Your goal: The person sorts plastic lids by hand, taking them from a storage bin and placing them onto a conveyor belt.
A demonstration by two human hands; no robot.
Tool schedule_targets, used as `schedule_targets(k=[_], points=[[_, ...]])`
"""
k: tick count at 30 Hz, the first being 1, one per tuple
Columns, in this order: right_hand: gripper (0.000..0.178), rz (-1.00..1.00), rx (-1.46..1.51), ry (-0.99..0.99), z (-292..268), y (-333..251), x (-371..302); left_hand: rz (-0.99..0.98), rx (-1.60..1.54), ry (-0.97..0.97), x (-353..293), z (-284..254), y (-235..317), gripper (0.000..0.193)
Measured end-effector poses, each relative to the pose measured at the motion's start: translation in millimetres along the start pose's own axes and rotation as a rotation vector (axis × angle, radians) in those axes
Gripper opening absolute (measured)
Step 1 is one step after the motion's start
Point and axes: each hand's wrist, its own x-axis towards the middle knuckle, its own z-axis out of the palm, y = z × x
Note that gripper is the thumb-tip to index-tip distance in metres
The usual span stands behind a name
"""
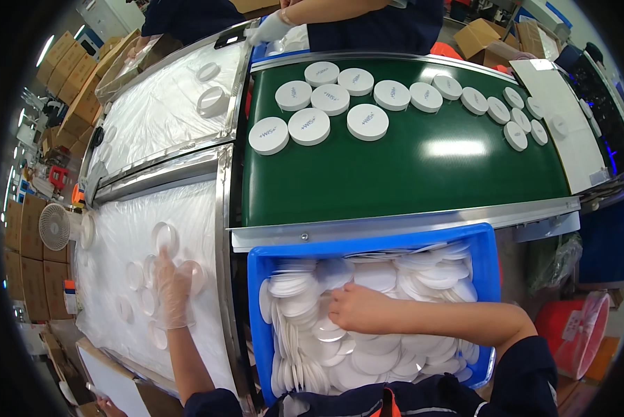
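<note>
My left hand [171,287], in a thin see-through glove, is over the plastic-covered table [202,201] on the left. Its index finger reaches out to the near rim of a white round lid [165,238]; the other fingers are bent and partly hidden. More round lids [135,276] lie around that hand. My bare right hand [357,308] is down in a blue bin [490,278] filled with thin white discs [388,358]. Its fingers are curled together among the discs, and what they pinch, if anything, is hidden.
Beyond the bin runs a green conveyor belt [395,177] with several white round lids [308,126], printed sides up. A metal rail [409,219] edges it. Across the belt, another person's gloved hand [273,28] is near a second blue bin. A red bucket [565,333] stands at right.
</note>
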Motion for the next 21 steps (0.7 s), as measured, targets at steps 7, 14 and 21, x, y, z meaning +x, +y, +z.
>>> schedule_targets(k=[7,14,21], points=[[0.006,-0.071,0.064,0.157,-13,4,0,0.767,-0.405,0.24,73,15,189,0.06],[0.006,0.704,1.229,0.861,-83,40,-29,0.346,-0.925,-0.25,63,2,222,0.058],[0.014,0.691,0.607,0.824,-85,48,-36,-0.037,-1.738,-1.085,-75,-35,221,0.046]])
